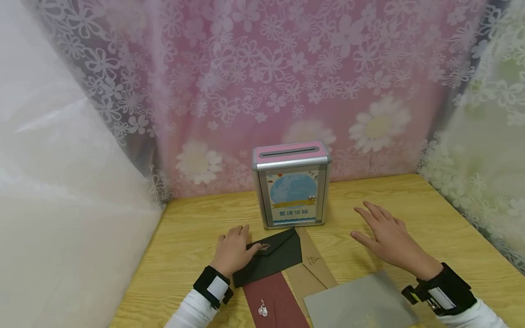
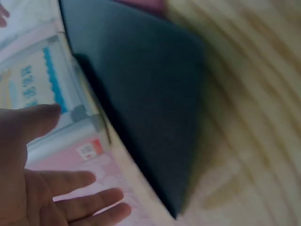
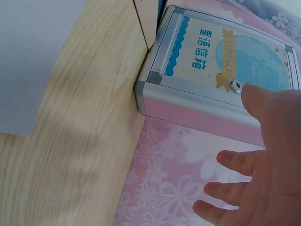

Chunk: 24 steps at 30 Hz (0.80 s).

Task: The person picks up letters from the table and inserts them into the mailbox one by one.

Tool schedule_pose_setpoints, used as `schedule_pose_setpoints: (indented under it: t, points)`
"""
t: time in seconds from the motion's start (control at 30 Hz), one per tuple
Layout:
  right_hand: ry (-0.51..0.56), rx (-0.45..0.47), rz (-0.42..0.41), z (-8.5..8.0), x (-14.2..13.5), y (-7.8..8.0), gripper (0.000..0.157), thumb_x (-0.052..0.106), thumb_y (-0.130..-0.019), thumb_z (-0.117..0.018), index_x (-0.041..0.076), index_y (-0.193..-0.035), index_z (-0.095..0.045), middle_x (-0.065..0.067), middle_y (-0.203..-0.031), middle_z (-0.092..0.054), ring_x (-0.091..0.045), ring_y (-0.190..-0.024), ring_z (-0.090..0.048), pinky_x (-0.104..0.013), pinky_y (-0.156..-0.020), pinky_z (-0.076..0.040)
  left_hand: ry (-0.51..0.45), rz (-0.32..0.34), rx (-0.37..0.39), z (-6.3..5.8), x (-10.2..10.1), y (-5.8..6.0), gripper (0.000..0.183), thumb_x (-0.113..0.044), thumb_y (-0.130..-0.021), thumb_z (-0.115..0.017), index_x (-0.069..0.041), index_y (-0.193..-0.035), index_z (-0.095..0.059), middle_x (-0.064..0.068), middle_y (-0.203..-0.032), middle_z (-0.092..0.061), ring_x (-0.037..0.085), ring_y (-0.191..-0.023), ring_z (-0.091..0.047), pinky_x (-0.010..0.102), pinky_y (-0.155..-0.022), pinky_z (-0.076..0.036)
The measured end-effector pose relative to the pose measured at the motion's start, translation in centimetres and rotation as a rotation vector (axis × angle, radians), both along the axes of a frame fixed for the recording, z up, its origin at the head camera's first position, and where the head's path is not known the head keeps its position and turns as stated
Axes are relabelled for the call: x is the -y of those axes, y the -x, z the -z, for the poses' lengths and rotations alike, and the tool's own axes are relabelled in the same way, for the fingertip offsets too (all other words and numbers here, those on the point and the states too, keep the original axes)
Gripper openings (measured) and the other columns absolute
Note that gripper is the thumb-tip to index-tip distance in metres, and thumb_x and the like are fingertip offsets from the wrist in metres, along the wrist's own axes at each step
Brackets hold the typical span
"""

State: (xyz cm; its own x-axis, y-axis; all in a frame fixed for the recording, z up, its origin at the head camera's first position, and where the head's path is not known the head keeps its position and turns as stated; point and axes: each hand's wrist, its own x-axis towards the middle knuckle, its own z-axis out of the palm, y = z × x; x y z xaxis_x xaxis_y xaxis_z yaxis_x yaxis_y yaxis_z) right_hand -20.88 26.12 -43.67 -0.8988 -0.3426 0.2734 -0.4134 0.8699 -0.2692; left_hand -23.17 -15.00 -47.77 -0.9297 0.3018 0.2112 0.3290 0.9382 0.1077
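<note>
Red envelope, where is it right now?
The red envelope is at the bottom middle of the head view, its far end beneath the black envelope, with the tan envelope to its right.

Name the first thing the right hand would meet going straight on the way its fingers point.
Probably the pink-and-silver box: in the head view, the right hand points forward and leftward toward its side. Depth is unclear, so it might instead pass just behind.
</note>
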Motion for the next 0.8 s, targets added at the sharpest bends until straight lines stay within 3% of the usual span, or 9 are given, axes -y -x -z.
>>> schedule_pose_setpoints:
  t: [0.13,0.27,0.63,0.8]
  points:
    - [-0.005,0.019,-0.007,0.0,0.0,0.2,0.074,0.056,-0.091,-0.052,0.008,-0.145,-0.036,-0.024,-0.149,-0.024,-0.047,-0.128,-0.021,-0.078,-0.082,-0.024,0.049,0.030,0.023,1.1,0.4,0.8,0.058,-0.046,-0.085,-0.065,-0.005,-0.125,-0.060,0.015,-0.116,-0.062,0.030,-0.103,-0.055,0.055,-0.078,-0.049]
    - [-0.015,0.007,-0.011,-0.1,-0.1,0.7,0.073,0.056,-0.092,-0.050,0.008,-0.145,-0.036,-0.024,-0.149,-0.024,-0.047,-0.127,-0.023,-0.078,-0.082,-0.024,0.035,0.048,0.027,1.7,0.6,1.6,0.048,-0.043,-0.080,-0.072,-0.008,-0.113,-0.066,0.012,-0.104,-0.062,0.028,-0.092,-0.056,0.052,-0.071,-0.051]
    - [-0.012,0.016,-0.010,0.0,-0.3,1.1,0.073,0.055,-0.092,-0.051,0.008,-0.145,-0.036,-0.024,-0.149,-0.024,-0.047,-0.128,-0.023,-0.078,-0.083,-0.023,0.017,0.083,0.027,1.0,0.3,2.5,0.030,-0.022,-0.079,-0.076,-0.010,-0.105,-0.070,0.009,-0.092,-0.061,0.027,-0.086,-0.054,0.050,-0.064,-0.050]
    - [-0.008,0.026,-0.005,0.3,-0.5,0.9,0.072,0.055,-0.092,-0.051,0.008,-0.145,-0.037,-0.024,-0.149,-0.024,-0.047,-0.128,-0.023,-0.078,-0.083,-0.023,0.055,0.084,0.094,0.6,-0.1,2.1,0.033,-0.031,-0.084,-0.071,-0.011,-0.111,-0.068,0.010,-0.098,-0.059,0.029,-0.092,-0.052,0.052,-0.070,-0.048]
